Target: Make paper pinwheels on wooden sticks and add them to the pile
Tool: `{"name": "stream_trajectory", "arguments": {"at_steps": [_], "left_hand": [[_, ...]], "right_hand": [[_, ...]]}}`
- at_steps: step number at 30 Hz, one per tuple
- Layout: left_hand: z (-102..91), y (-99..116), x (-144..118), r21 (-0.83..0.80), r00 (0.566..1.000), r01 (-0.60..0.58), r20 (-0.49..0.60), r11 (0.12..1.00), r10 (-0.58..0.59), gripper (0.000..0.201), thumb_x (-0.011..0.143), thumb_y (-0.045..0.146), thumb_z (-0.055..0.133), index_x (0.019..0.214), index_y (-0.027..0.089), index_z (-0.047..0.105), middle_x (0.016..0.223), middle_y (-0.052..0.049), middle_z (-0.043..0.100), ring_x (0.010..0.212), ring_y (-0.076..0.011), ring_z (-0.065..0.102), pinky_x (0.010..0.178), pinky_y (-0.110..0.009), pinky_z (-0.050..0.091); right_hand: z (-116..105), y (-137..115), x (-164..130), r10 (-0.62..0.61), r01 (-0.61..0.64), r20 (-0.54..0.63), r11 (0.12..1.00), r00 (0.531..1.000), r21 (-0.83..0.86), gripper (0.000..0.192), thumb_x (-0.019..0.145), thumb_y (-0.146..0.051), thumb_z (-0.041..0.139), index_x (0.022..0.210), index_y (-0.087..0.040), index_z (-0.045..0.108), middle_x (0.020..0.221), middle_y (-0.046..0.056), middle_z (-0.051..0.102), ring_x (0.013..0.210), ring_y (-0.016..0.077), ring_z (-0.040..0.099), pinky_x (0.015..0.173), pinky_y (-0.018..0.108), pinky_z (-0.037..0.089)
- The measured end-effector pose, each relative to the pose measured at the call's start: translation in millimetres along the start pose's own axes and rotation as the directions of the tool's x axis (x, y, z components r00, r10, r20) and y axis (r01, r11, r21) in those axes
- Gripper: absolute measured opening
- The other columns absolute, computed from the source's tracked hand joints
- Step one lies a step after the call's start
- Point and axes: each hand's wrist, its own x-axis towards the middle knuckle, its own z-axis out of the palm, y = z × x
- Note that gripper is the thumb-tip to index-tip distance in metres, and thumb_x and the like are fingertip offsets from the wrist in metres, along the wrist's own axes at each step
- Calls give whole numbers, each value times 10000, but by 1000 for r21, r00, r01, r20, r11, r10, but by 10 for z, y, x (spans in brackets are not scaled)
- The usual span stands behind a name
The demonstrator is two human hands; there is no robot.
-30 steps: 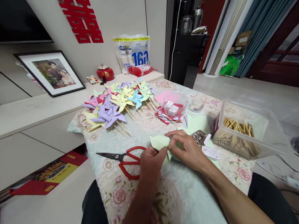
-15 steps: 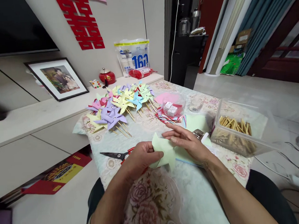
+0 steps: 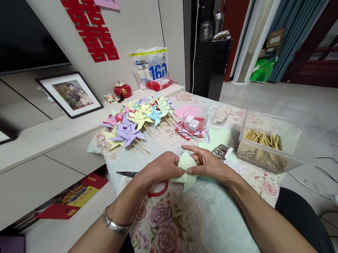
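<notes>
A pale green paper pinwheel piece [image 3: 186, 164], its flaps curled inward, is held between both hands above the table. My left hand [image 3: 164, 167] pinches its left side with thumb and fingers. From the right, my right hand [image 3: 207, 162] grips it with the thumb on its middle, the index finger stretched out behind. Beneath my left hand and wrist lie scissors with red handles [image 3: 158, 189], partly hidden. Near my right hand are pale green paper sheets [image 3: 217, 136] and a small clear pack of metal pieces [image 3: 220, 150].
Finished pinwheels on sticks [image 3: 141, 117] lie at the table's back left. A clear plastic bin [image 3: 254, 151] of short wooden sticks stands right. Behind the hands are a round clear container [image 3: 196, 120] and a small clear cup [image 3: 220, 118]. Flowered cloth [image 3: 167, 234] covers the table.
My right hand has closed on the green paper, which it was only beside before. The paper's flaps are now bent inward. My left hand has turned more over the paper.
</notes>
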Motion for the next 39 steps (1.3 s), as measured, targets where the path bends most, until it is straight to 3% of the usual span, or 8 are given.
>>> {"name": "stream_trajectory", "arguments": {"at_steps": [3,8,15,22,29,35,39], "left_hand": [[-17,58,17,147,997,-4,71,989,-7,78,541,212,587,569,159,638,501,33,480,449,-96,365,440,-236,264],[-19,99,61,265,998,13,62,964,-31,121,542,226,575,599,156,656,508,30,483,459,-103,378,439,-237,268],[-45,64,124,255,996,-21,90,967,-2,196,559,247,587,688,143,692,566,20,540,494,-108,414,455,-226,282],[-147,-9,142,209,990,-47,143,977,17,209,589,258,595,724,139,700,583,16,560,502,-106,433,474,-222,290],[-144,49,118,233,984,-50,176,971,8,191,584,272,616,707,144,686,560,30,548,491,-106,424,467,-223,282],[-88,146,109,221,984,-87,170,971,49,152,567,239,602,667,156,680,551,41,533,491,-100,394,475,-229,267],[-58,193,94,198,981,-89,186,976,52,121,560,211,594,643,167,670,536,49,526,478,-97,380,471,-231,259]], "right_hand": [[-1,29,18,-12,11,-24,998,1000,-64,922,663,-130,741,1494,-153,343,882,4,704,727,150,626,669,268,457],[17,39,24,-57,49,-49,987,997,-152,916,657,-140,716,1495,-135,347,921,32,710,761,174,631,698,296,471],[14,26,30,-50,35,-88,986,995,-165,925,649,-152,720,1495,-120,346,920,33,682,729,159,600,648,275,442],[-14,37,55,-116,43,-222,950,968,-309,784,646,-228,801,1367,-72,534,638,-82,449,559,90,416,518,225,296],[-34,53,39,-13,10,-65,999,998,-39,973,660,-198,780,1510,-120,314,809,0,679,660,145,593,621,259,426],[-13,50,28,-52,45,-58,992,997,-115,917,656,-123,743,1495,-169,374,1007,47,719,841,186,642,720,277,477],[-9,67,30,-52,41,-76,989,996,-142,917,653,-111,718,1501,-176,375,996,46,723,817,186,644,682,265,480]]}}
